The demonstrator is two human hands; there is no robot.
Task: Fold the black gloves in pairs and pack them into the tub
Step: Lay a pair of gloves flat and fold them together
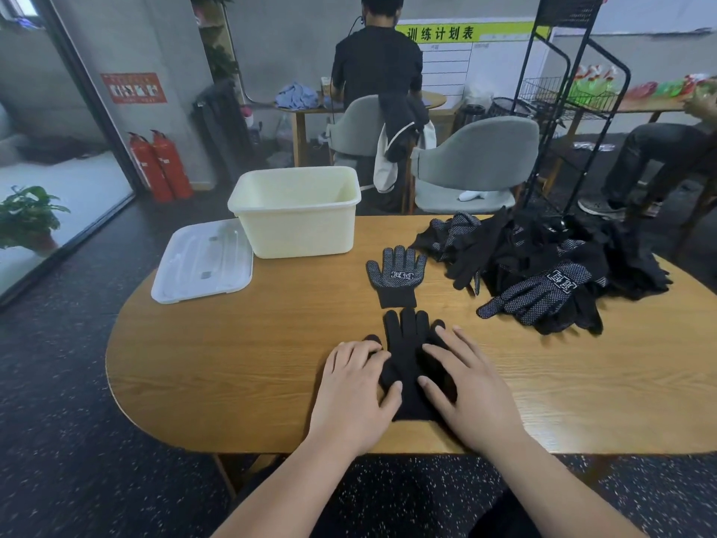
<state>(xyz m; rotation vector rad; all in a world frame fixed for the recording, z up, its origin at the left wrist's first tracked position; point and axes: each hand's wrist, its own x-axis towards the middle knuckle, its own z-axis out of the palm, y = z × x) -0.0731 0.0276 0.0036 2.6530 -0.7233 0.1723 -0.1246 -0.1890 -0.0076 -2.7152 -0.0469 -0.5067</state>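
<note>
Now left hand (pixel 355 386) and right hand (pixel 467 380) press black glove (pixel 405 343) flat

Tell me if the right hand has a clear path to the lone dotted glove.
Probably yes: the right hand rests on the plain glove, and the dotted glove lies just beyond it, nothing standing between.

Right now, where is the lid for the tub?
In the head view, the clear lid lies flat on the far left part of the table, right beside the cream tub, on its left.
</note>
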